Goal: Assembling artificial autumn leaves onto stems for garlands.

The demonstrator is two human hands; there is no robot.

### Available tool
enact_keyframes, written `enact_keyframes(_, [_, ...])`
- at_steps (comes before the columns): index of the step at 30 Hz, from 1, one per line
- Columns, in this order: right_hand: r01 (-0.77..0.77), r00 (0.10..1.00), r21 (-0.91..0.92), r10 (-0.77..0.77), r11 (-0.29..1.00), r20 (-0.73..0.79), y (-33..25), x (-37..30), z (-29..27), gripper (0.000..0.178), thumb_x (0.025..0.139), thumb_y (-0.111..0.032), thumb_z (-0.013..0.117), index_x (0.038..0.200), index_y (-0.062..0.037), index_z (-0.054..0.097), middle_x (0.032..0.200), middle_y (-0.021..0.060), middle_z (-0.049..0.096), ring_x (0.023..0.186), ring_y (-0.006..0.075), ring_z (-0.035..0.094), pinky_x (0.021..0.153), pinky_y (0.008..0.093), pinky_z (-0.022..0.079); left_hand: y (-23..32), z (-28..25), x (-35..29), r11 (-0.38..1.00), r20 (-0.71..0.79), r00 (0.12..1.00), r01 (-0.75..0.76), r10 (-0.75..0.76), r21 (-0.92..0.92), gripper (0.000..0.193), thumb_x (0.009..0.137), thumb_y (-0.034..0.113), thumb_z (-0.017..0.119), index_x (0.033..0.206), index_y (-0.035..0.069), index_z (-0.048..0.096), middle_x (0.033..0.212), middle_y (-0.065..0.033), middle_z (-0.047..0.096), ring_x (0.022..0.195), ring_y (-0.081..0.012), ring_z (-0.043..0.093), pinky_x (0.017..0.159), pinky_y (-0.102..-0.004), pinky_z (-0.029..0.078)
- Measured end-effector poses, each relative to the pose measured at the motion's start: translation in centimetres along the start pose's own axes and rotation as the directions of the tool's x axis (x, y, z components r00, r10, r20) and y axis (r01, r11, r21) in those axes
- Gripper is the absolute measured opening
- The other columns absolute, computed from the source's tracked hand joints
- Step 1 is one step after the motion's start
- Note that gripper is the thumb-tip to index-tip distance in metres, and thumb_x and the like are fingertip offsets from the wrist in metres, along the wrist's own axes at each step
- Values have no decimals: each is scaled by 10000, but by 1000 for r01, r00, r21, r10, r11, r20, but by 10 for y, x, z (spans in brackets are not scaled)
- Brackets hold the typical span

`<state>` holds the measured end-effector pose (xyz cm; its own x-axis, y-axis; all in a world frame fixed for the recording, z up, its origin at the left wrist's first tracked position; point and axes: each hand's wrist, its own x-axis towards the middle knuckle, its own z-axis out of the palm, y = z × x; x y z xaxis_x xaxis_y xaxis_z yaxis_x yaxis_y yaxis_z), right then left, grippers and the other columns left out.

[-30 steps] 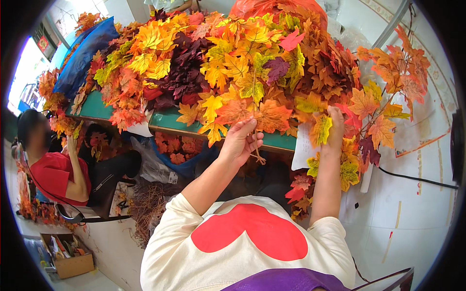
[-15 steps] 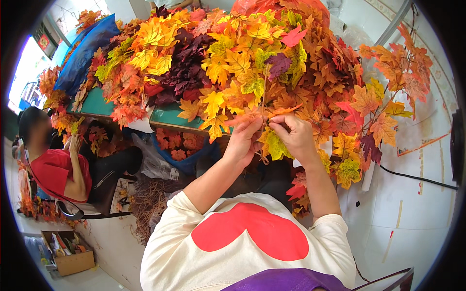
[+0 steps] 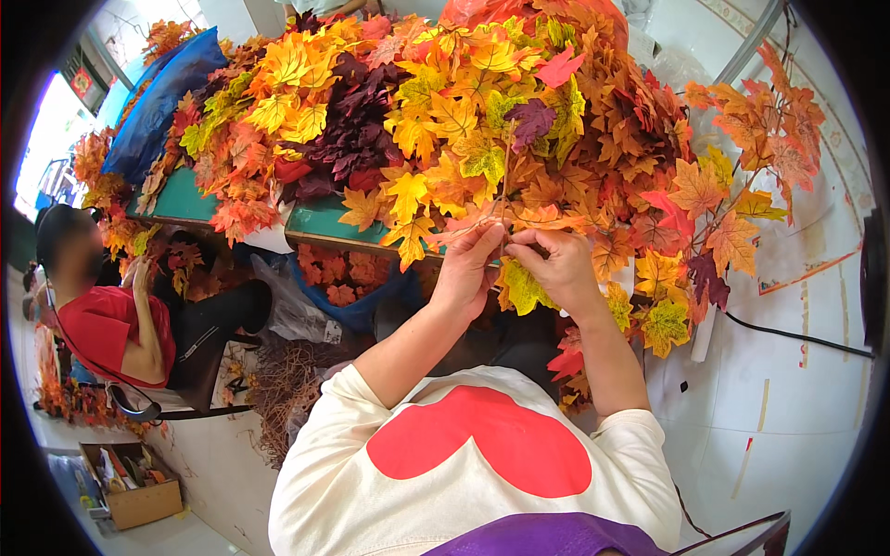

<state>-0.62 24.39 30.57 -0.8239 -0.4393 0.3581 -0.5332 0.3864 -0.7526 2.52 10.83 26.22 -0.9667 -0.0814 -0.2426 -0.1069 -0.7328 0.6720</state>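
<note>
My left hand (image 3: 466, 271) and my right hand (image 3: 559, 267) meet in front of me, fingers pinched closed around a thin brown stem (image 3: 506, 176) of an artificial maple leaf spray. The stem rises from between my fingertips against the leaf pile. Orange leaves (image 3: 547, 219) lie just above my fingers, and a yellow-green leaf (image 3: 526, 285) hangs below my right hand. Exactly where the stem passes through the fingertips is hidden.
A heap of autumn-coloured artificial leaves (image 3: 454, 116) covers the green table (image 3: 320, 224). Leafy branches (image 3: 732, 199) stick out at the right. A seated person in red (image 3: 111, 329) works at the left. Bare twigs (image 3: 287, 389) and a cardboard box (image 3: 144, 500) are on the floor.
My right hand has turned slightly and its fingers have come closer to my left fingertips. The brown loop end that hung under my hands no longer shows.
</note>
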Motion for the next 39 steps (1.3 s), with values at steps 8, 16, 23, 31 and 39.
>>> enact_keyframes(8, [-30,999,89,33,996,-33,0,-2,3,144,753,-114,660,843,-3,652,735,106,658,627,185,632,575,277,473,-6,-3,2,996,30,995,-92,92,13,114,857,189,601,949,128,629,794,65,596,694,-12,516,494,-157,315])
enact_keyframes(16, [1,998,111,7,994,-69,10,-5,5,136,760,-72,672,850,27,650,763,55,670,666,102,621,635,233,491,-15,-5,6,987,28,988,-154,153,42,182,833,149,627,998,77,593,900,17,602,797,-56,537,617,-199,406])
enact_keyframes(23, [-37,993,135,52,990,-107,13,-7,7,183,749,-152,679,843,3,653,790,105,666,719,208,643,660,289,485,-20,-11,8,947,125,948,-306,293,96,178,832,73,612,999,26,576,951,-29,604,874,-113,569,749,-242,457])
enact_keyframes(31, [-85,985,49,91,995,-149,2,-11,5,141,751,-77,673,831,32,633,803,83,663,732,160,624,691,276,476,-20,-19,4,506,375,743,-659,554,557,259,803,-4,599,1061,9,605,970,-68,636,863,-129,604,731,-246,483])
enact_keyframes(39, [-67,968,13,68,998,-240,5,-19,16,151,745,-88,680,846,16,640,793,94,671,721,188,644,646,281,484,-8,-5,-11,285,399,714,-632,575,720,234,770,-24,617,1002,6,633,916,-59,658,750,-84,599,623,-206,481])
